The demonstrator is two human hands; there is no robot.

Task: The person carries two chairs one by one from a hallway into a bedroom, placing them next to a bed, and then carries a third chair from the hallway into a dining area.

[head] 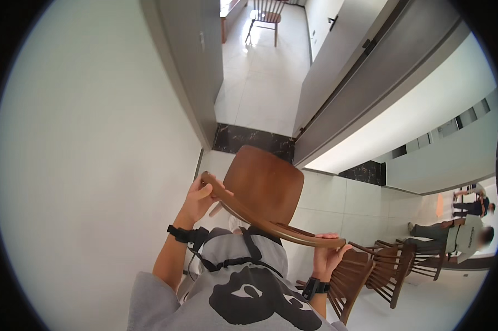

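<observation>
A brown wooden chair is before me, its curved top rail (261,221) running across in front of my waist. My left hand (201,196) grips the rail's left end. Around the right end closes my right hand (329,252). The chair's seat (265,182) faces up, beyond the rail, near a dark marble threshold (253,136). Most of the chair's legs are hidden under the seat; one leg tip shows at the left. Whether the legs touch the floor, I cannot tell.
A grey door frame (187,82) and an open door (336,53) flank the doorway. Through it stands another spindle-back chair (266,16). Several wooden chairs (381,269) line the right side, with a person (447,236) behind them. A white wall (87,165) rises close on my left.
</observation>
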